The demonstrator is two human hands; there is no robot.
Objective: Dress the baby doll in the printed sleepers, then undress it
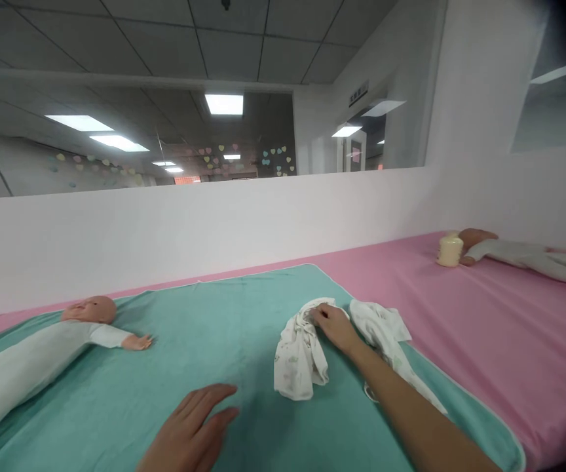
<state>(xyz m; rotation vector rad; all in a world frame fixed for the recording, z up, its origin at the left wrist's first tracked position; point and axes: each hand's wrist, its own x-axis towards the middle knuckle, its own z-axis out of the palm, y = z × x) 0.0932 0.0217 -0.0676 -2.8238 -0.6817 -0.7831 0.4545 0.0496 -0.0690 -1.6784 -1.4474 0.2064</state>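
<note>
My right hand [335,325] is closed on a bunched white baby garment [295,364] with small printed figures, its lower part hanging down over the green sheet [214,328]. Just right of it, partly behind my forearm, lies a second crumpled white garment [378,319]; a thin loop shows near its edge. My left hand [192,429] is at the bottom of the view, fingers and thumb apart, holding nothing. To the left, a baby doll [42,347] in white clothes lies on its back, one arm stretched out on the sheet.
Pink padding [460,314] surrounds the green sheet. At the far right, a cream-coloured bottle or jar [449,251] stands by another doll [528,255] lying in white clothes. A low white wall [204,229] with windows above runs along the back.
</note>
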